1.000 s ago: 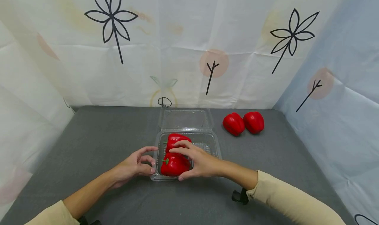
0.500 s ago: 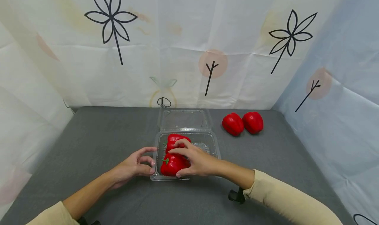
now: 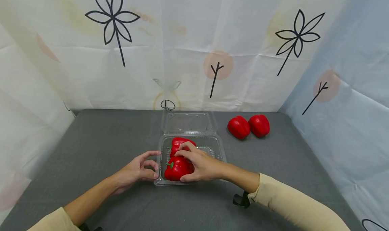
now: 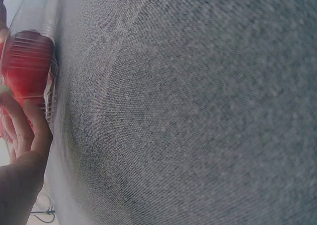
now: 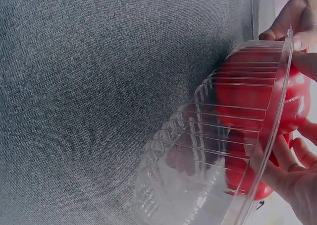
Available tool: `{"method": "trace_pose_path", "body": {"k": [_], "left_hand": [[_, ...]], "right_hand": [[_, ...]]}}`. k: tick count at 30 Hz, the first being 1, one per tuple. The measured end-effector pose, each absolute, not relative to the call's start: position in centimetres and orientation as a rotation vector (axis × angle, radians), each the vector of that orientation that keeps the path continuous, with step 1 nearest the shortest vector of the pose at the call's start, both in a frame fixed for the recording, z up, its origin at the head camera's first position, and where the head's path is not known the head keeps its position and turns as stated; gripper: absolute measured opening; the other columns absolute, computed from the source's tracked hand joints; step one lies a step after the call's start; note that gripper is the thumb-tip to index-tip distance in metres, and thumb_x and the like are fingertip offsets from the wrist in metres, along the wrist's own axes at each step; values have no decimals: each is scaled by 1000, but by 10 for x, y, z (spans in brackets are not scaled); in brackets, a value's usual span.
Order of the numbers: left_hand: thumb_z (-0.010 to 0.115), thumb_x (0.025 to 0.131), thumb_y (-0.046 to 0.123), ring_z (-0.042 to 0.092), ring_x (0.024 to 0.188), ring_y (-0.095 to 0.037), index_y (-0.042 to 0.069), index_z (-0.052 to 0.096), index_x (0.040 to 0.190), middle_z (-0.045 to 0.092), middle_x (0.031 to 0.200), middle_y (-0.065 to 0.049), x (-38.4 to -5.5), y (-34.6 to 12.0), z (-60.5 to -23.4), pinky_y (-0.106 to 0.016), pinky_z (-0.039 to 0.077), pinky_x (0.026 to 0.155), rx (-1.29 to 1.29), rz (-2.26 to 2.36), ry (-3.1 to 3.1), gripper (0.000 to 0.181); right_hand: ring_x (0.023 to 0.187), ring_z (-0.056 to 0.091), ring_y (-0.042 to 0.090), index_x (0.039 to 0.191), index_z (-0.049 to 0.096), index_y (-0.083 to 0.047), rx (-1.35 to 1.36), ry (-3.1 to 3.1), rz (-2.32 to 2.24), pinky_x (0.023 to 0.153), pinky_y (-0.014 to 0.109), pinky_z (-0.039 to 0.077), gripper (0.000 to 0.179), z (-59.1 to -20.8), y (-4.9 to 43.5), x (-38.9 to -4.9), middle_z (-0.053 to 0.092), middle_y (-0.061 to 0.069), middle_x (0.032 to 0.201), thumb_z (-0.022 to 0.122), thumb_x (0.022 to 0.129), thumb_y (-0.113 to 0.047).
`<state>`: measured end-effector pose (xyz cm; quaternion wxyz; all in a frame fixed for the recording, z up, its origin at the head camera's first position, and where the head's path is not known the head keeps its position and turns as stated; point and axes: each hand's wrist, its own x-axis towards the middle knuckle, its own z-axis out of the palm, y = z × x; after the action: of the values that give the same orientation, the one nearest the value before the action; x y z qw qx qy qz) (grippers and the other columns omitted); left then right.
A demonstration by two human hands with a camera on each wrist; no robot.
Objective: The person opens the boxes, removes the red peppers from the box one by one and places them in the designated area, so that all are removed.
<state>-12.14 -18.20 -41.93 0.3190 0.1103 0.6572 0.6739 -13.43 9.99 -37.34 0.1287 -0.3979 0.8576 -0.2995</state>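
A clear plastic clamshell container (image 3: 223, 150) lies with its lid folded back, two red bell peppers in its left half. The front bell pepper (image 3: 177, 170) points its green stem left; my right hand (image 3: 203, 165) grips it, thumb at its near right side, fingers curled over its back. Just behind sits the rear bell pepper (image 3: 180, 143), partly covered by those fingers. At the container's left rim, my left hand (image 3: 141, 170) holds the edge; the right wrist view shows its thumb (image 5: 303, 39) on the rim. Left fingers (image 4: 35, 121) meet the outer wall in the left wrist view.
Two more red bell peppers, a left one (image 3: 238, 127) and a right one (image 3: 259, 125), lie side by side at the back right of the grey tabletop (image 3: 115, 136). The transparent lid (image 3: 189, 123) lies flat behind the container. Patterned cloth (image 3: 188, 31) hangs around the table.
My right thumb has drawn in slightly left against the front bell pepper, and the right forearm has shifted a little left. The left hand keeps its place at the rim.
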Motion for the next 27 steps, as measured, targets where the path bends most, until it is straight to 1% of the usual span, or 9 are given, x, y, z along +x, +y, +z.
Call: {"method": "trace_pose_path", "body": {"k": [6, 11, 15, 18, 27], "left_hand": [[69, 90, 7, 62, 84, -16, 1, 21, 151, 58, 97, -5, -121, -182, -419, -34, 52, 84, 293, 1771, 1736, 78], [69, 90, 7, 63, 84, -16, 0, 22, 151, 58, 97, -5, -121, -182, -419, -34, 53, 84, 293, 1775, 1736, 77], [69, 90, 7, 63, 83, -16, 0, 22, 150, 58, 97, -5, -121, -182, -419, -34, 53, 84, 289, 1783, 1730, 77], [69, 90, 7, 63, 83, -16, 0, 21, 151, 59, 97, -4, -121, -182, -419, -34, 53, 83, 282, 1784, 1720, 77], [69, 90, 6, 63, 83, -16, 0, 22, 151, 59, 97, -4, -122, -183, -420, -34, 54, 84, 284, 1785, 1718, 78]], "right_hand": [[121, 47, 20, 132, 55, -12, -1117, 2468, -915, 91, 28, 50, 61, -376, 100, -136, 40, 1, 137, 81, 79, -24], [120, 48, 21, 130, 54, -10, -1083, 2436, -994, 90, 26, 50, 60, -377, 102, -136, 40, 2, 136, 82, 78, -21], [115, 52, 20, 128, 55, -9, -1063, 2416, -1061, 89, 26, 50, 59, -377, 102, -136, 41, 3, 135, 82, 77, -19], [113, 54, 19, 127, 55, -9, -1056, 2405, -1085, 88, 25, 51, 58, -378, 103, -136, 42, 2, 134, 82, 77, -20], [109, 54, 20, 129, 55, -10, -1036, 2362, -1140, 82, 26, 53, 58, -373, 109, -140, 45, 2, 135, 81, 78, -19]]}}
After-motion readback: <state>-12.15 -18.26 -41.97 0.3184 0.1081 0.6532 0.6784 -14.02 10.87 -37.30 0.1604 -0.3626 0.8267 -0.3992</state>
